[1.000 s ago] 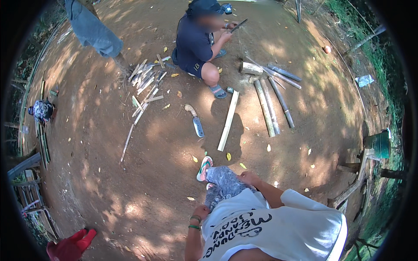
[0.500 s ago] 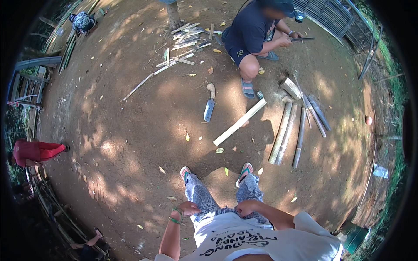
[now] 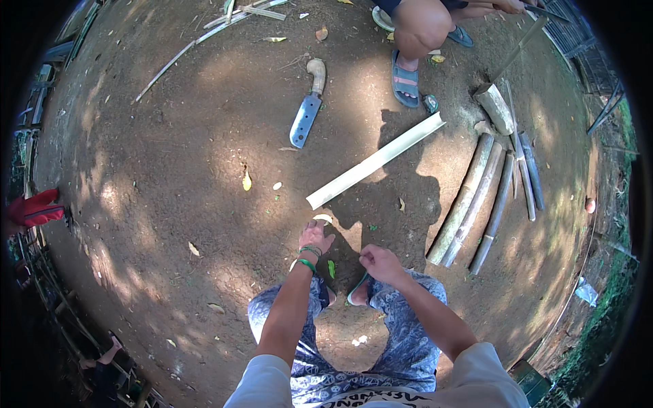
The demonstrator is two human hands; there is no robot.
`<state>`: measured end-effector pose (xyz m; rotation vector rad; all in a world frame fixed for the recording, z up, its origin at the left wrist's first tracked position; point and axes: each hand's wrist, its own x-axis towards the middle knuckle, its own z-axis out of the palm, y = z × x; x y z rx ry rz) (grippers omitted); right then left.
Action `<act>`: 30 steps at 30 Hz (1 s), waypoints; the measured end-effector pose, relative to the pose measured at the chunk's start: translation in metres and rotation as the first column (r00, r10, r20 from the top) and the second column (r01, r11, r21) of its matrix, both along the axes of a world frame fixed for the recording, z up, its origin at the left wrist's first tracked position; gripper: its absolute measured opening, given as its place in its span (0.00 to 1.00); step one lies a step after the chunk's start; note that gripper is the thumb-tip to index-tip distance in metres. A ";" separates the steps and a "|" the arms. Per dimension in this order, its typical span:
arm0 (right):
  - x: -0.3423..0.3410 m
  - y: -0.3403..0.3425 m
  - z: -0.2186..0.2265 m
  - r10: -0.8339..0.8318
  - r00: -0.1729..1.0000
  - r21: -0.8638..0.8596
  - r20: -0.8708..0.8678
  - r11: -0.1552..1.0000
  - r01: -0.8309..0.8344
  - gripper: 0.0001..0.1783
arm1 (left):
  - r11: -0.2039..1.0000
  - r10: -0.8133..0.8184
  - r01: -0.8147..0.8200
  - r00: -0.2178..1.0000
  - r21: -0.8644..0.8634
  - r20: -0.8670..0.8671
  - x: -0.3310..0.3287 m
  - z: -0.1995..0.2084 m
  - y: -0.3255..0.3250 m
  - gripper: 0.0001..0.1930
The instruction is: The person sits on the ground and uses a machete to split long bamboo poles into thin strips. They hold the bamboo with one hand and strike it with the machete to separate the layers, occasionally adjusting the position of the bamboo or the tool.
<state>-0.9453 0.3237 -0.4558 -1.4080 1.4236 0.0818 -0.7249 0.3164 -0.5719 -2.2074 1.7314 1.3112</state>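
The left hand (image 3: 315,236) reaches down over the dirt ground (image 3: 170,183), fingers loosely curled and grasping nothing, its fingertips just short of the near end of a pale split bamboo slat (image 3: 375,160). That slat lies flat on the ground, running from just beyond the hand up toward two o'clock. The right hand (image 3: 379,262) hangs lower, at about four o'clock from the left one, loosely curled and empty too (its palm faces down, so the fingers are partly hidden).

At twelve o'clock from the left hand, well apart, lies a broad-bladed knife (image 3: 307,112) with a curved pale handle. At three o'clock, near the right hand, several round bamboo poles (image 3: 469,197) lie side by side. Another person crouches at the top edge, a sandalled foot (image 3: 405,79) planted just beyond the slat's far end. Thin bamboo strips (image 3: 204,30) are scattered at eleven o'clock.
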 end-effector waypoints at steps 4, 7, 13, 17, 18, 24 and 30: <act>0.031 -0.080 -0.099 0.581 0.791 -0.143 -0.192 0.781 -0.608 0.17 | 0.996 -0.086 0.092 0.980 -0.023 0.180 -0.019 -0.104 -0.036 0.51; 0.065 -0.183 -0.185 0.613 0.649 -0.400 -0.450 0.512 -0.760 0.18 | 0.994 -0.074 0.093 0.963 -0.064 0.258 -0.022 -0.143 -0.061 0.60; 0.115 -0.331 -0.275 0.189 0.859 -0.706 -0.475 0.500 -0.501 0.33 | 0.899 -0.038 0.154 0.960 -0.410 0.277 -0.017 -0.198 -0.052 0.39; 0.153 -0.354 -0.297 0.222 0.832 -0.677 -0.509 0.493 -0.546 0.39 | 0.884 0.017 0.087 0.976 -0.460 0.217 0.020 -0.174 -0.011 0.33; 0.154 -0.362 -0.299 0.226 0.830 -0.677 -0.510 0.490 -0.549 0.40 | 0.873 -0.009 0.122 0.972 -0.473 0.235 0.036 -0.163 -0.003 0.32; 0.168 -0.395 -0.290 0.252 0.740 -0.564 -0.623 0.511 -0.649 0.43 | 0.865 -0.025 0.281 0.851 -0.415 0.524 0.176 -0.054 0.091 0.35; 0.173 -0.416 -0.292 0.266 0.706 -0.460 -0.657 0.601 -0.654 0.48 | 0.861 0.240 0.107 0.777 -0.497 0.583 0.256 0.047 0.197 0.36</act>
